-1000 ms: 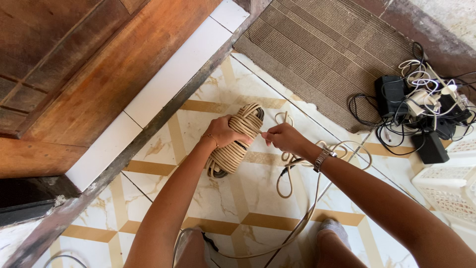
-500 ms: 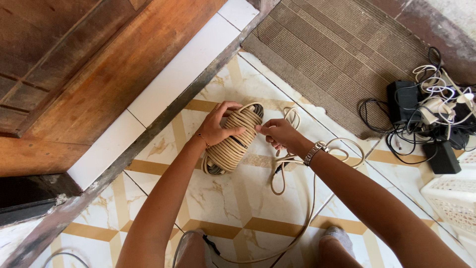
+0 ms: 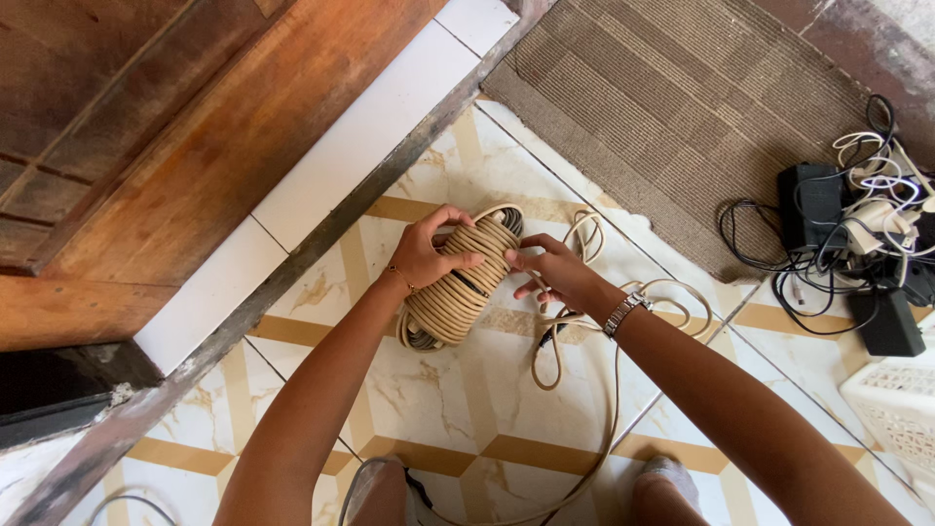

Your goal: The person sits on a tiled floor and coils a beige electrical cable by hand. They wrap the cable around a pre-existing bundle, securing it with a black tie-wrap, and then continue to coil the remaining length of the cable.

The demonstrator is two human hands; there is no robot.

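Item: beige cable coil (image 3: 458,284), held above tiled floor (image 3: 458,399) nr brown mat (image 3: 682,107); left hand (image 3: 429,255) grip wrapped round coil, right hand (image 3: 557,273) grip pinching loose cable end (image 3: 570,351) beside coil.

Two hands, left hand (image 3: 426,255) and right hand (image 3: 555,273), meet at one coiled beige cable bundle (image 3: 458,287). One brown doormat (image 3: 682,107), one tangled heap of black adapters (image 3: 857,253), one white plastic basket (image 3: 896,404).
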